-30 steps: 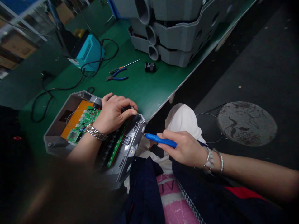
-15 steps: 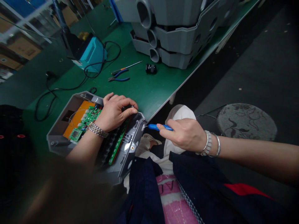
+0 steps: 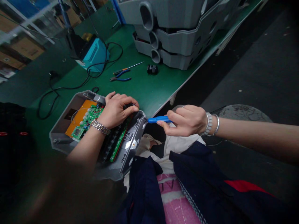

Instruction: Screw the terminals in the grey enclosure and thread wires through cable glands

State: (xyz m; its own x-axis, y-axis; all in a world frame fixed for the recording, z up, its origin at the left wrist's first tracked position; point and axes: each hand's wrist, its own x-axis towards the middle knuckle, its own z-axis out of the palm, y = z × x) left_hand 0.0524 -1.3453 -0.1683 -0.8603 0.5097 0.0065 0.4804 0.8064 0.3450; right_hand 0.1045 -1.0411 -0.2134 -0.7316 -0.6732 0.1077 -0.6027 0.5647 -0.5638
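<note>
Green table (image 3: pixel 149 88) runs from the near left toward the far right, where gray casings (image 3: pixel 179 45) are stacked. At its near part I see, from afar, the open gray housing (image 3: pixel 139 132), with a green circuit board (image 3: pixel 90 116) inside. Left hand (image 3: pixel 120 110) lies over its far right edge; whether it grips, I cannot tell. Right hand (image 3: pixel 185 119) is closed around a blue tool (image 3: pixel 159 119), pointed at the housing's right corner.

- A green-topped workbench (image 3: pixel 142 91) on pale legs (image 3: pixel 173 99) runs diagonally, a soft sheen near its edge.
- An upright green panel (image 3: pixel 25 88) backs it; cardboard boxes (image 3: pixel 29 48) sit beyond.
- Dark grey floor (image 3: pixel 263 71), dimly lit, deeply shadowed beside the bench.
- Round stool (image 3: pixel 245 111), floral-patterned seat, partly hidden.
</note>
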